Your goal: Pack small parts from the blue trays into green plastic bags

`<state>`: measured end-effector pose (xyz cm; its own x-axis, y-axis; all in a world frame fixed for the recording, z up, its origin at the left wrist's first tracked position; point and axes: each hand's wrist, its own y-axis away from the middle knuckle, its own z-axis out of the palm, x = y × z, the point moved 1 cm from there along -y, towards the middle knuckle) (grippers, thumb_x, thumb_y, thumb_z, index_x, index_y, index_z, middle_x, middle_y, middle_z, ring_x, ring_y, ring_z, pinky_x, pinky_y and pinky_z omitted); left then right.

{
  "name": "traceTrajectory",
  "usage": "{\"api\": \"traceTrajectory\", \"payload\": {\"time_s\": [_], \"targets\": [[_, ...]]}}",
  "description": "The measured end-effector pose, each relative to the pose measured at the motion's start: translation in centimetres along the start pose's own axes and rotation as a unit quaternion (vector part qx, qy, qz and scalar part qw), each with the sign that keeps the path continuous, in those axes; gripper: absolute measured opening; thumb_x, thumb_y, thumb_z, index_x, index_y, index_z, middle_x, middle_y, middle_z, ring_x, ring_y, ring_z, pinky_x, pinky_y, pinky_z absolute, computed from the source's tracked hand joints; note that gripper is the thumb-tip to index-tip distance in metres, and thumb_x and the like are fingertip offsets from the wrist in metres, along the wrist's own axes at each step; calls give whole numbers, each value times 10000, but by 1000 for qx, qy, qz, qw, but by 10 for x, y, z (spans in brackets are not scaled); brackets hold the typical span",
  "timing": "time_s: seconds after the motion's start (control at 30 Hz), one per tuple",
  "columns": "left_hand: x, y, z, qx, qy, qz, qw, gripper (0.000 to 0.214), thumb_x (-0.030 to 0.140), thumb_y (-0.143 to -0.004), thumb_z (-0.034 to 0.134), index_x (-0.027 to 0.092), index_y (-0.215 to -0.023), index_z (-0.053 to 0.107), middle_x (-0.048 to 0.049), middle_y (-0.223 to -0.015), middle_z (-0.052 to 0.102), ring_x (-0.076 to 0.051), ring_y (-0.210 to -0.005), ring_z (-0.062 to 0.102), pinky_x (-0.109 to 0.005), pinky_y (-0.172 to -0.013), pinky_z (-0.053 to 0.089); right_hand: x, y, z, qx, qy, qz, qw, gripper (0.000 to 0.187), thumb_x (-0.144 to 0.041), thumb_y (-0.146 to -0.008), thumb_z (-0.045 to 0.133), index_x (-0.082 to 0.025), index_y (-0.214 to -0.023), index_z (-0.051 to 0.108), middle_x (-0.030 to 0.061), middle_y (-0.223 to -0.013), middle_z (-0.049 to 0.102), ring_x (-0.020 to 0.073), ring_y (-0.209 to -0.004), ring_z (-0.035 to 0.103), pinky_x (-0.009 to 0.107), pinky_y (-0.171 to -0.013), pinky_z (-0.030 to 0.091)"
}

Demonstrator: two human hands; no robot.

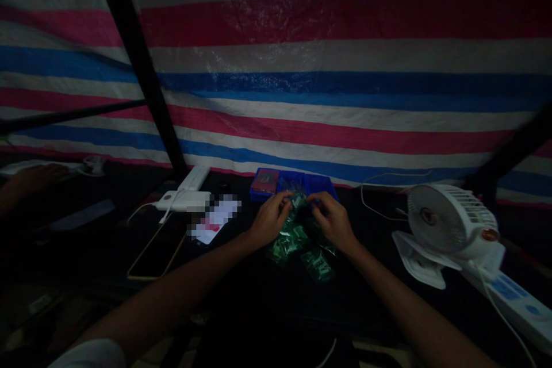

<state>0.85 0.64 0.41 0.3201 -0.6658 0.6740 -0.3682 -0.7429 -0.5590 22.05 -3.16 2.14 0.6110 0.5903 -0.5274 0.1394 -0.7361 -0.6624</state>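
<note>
My left hand (271, 218) and my right hand (333, 219) meet over the dark table. Between their fingertips is a small clear packet (298, 202) with greenish contents, pinched from both sides. Beneath the hands lies a loose pile of green plastic packets (288, 241), and one green packet (318, 265) rests nearer to me. Just behind the hands stands a blue divided tray (321, 182). Its left compartment holds a reddish stack (265, 180), and clear bags (291, 185) lie in the middle one. Dim light hides the packets' exact contents.
Left of my arms lie a dark phone (157, 248), a lit phone (215, 221) and a white power bank (185, 201) with a cable. On the right are a white fan (448, 221) and a power strip (517, 302). Another person's hand (37, 178) is far left.
</note>
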Motion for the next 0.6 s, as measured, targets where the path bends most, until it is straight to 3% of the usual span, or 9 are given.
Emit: {"api": "traceTrajectory", "payload": {"time_s": [0.2,0.6], "targets": [[-3,0,2,1,-5,1,1000,329,251,-1020,531,200,-1343,572,-83,-1084,706,-207,-959,671,-330,-833,553,0,0,1,-8,17,10,1000,162,-254,-993,559,-236,-1121,655,50,-990,669,206,-761,585,336,-737,464],[-3,-1,3,7,-16,10,1000,331,236,-1013,535,175,-1336,580,-86,-1067,690,-196,-920,653,-330,-835,546,1,-1,1,-5,8,0,1000,116,-281,-1011,570,-231,-1070,656,55,-1000,671,216,-828,615,338,-773,478]]}}
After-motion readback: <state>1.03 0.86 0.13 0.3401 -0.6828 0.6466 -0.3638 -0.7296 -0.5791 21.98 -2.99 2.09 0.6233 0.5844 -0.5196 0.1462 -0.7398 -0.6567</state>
